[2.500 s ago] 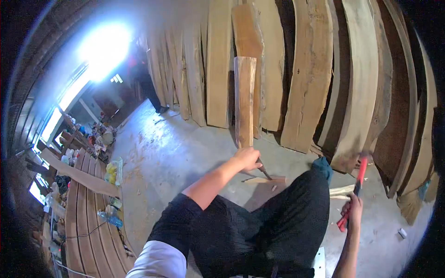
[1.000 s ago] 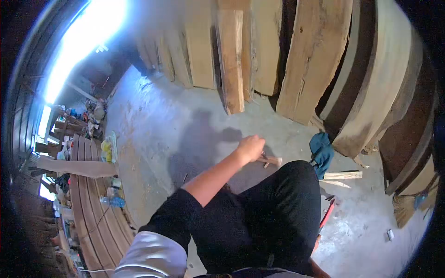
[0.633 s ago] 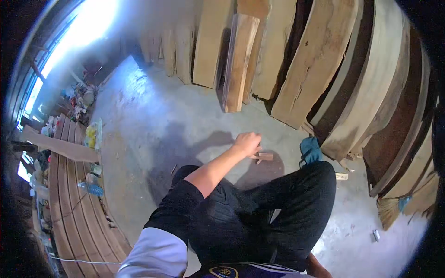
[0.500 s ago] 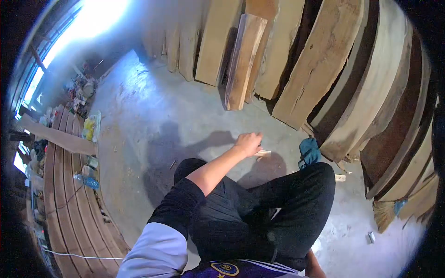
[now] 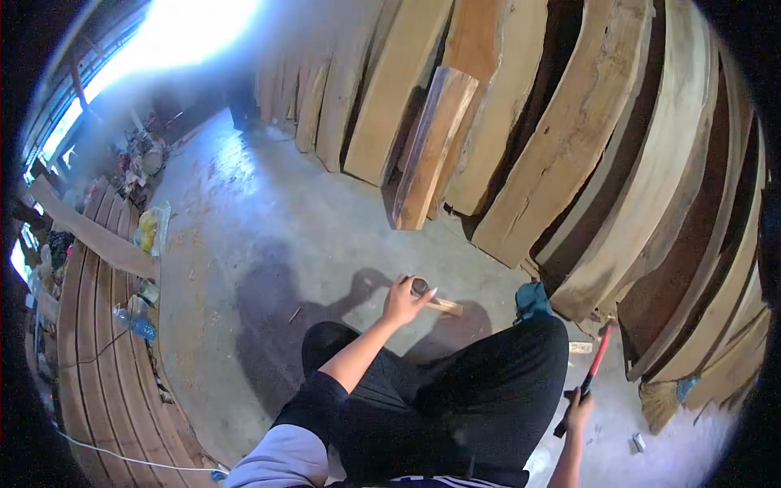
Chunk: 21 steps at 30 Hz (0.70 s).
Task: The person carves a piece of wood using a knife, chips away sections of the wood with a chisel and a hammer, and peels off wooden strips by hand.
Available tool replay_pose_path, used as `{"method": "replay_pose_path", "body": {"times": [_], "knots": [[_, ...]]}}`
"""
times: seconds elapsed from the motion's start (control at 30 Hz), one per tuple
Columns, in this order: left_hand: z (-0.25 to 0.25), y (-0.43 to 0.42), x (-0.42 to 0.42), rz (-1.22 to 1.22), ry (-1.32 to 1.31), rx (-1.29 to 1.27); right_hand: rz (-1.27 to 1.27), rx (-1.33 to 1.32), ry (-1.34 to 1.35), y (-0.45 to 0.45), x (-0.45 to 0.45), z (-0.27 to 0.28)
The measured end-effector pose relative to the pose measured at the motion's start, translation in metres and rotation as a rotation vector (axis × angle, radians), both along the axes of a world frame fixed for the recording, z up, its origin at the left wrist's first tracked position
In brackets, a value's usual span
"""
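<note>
My left hand (image 5: 401, 302) is closed round an upright chisel-like tool (image 5: 420, 286), whose dark round end shows above the fingers; its lower part is hidden. Close beside that hand, a small pale wood piece (image 5: 446, 307) lies on the floor, partly covered by the fingers. At the right, beyond my bent knee, my right hand (image 5: 579, 411) grips the black handle of a red-and-black tool (image 5: 599, 355). This tool is raised and points up and away; its head is blurred.
Long wooden boards (image 5: 561, 138) lean along the far side. A teal cloth (image 5: 532, 300) sits by my knee, near a wood offcut (image 5: 580, 347). A straw broom (image 5: 661, 403) stands at right. A slatted wooden bench (image 5: 102, 342) with a plastic bottle (image 5: 137, 324) is at left.
My right hand has risen back into view with the red-and-black tool. My left hand appears lower and further left, the dark round end now visible. The camera view has shifted.
</note>
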<state>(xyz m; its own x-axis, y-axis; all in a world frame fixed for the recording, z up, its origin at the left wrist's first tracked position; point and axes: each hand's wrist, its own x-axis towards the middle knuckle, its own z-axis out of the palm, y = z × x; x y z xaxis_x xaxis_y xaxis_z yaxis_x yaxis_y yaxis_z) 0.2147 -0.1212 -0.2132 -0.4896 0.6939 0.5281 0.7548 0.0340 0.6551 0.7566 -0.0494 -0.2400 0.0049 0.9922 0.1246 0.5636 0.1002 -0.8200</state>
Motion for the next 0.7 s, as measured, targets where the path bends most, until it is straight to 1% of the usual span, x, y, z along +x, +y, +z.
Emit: {"method": "replay_pose_path", "body": {"times": [0.03, 0.1, 0.13, 0.17, 0.2, 0.23, 0.3, 0.33, 0.37, 0.43, 0.5, 0.53, 0.57, 0.63, 0.67, 0.7], "knots": [[0.000, 0.002, 0.001, -0.002, -0.102, -0.009, 0.030, 0.038, 0.078, 0.017, -0.004, 0.005], [-0.002, 0.001, 0.005, -0.004, -0.303, -0.040, 0.067, 0.088, 0.097, 0.029, -0.040, 0.055], [-0.003, 0.003, 0.013, 0.062, -0.349, 0.085, 0.093, 0.087, 0.088, 0.034, -0.057, 0.071], [0.000, 0.006, 0.012, 0.068, -0.359, 0.069, 0.120, 0.083, 0.078, 0.039, -0.073, 0.084], [0.002, 0.009, 0.011, 0.074, -0.370, 0.052, 0.153, 0.011, 0.142, 0.041, -0.093, 0.097], [0.004, 0.013, 0.011, 0.080, -0.383, 0.033, 0.190, -0.064, 0.083, 0.042, -0.113, 0.110], [0.004, 0.019, 0.017, 0.119, -0.372, 0.061, 0.322, -0.131, 0.055, 0.051, -0.145, 0.101], [0.000, 0.019, 0.017, 0.142, -0.362, 0.076, 0.365, -0.234, 0.184, 0.048, -0.168, 0.100], [-0.003, 0.017, 0.016, 0.140, -0.358, 0.002, 0.410, -0.332, 0.315, 0.048, -0.190, 0.097], [-0.021, 0.015, 0.013, 0.133, -0.350, -0.138, 0.581, -0.563, 0.414, 0.067, -0.227, 0.046], [-0.010, 0.015, 0.024, 0.166, -0.341, -0.133, 0.689, -0.204, 0.027, 0.068, -0.266, -0.016], [-0.008, 0.012, 0.026, 0.185, -0.337, -0.137, 0.613, -0.145, -0.042, 0.063, -0.282, -0.063], [-0.013, 0.011, 0.026, 0.192, -0.325, -0.078, 0.535, -0.093, -0.107, 0.057, -0.295, -0.095], [-0.015, 0.011, 0.025, 0.201, -0.303, 0.033, 0.680, -0.261, -0.138, 0.059, -0.296, -0.099], [-0.017, 0.010, 0.022, 0.222, -0.318, -0.026, 0.752, -0.349, -0.167, 0.060, -0.290, -0.102], [-0.008, 0.009, 0.025, 0.242, -0.343, -0.085, 0.761, -0.351, -0.152, 0.057, -0.289, -0.099]]}}
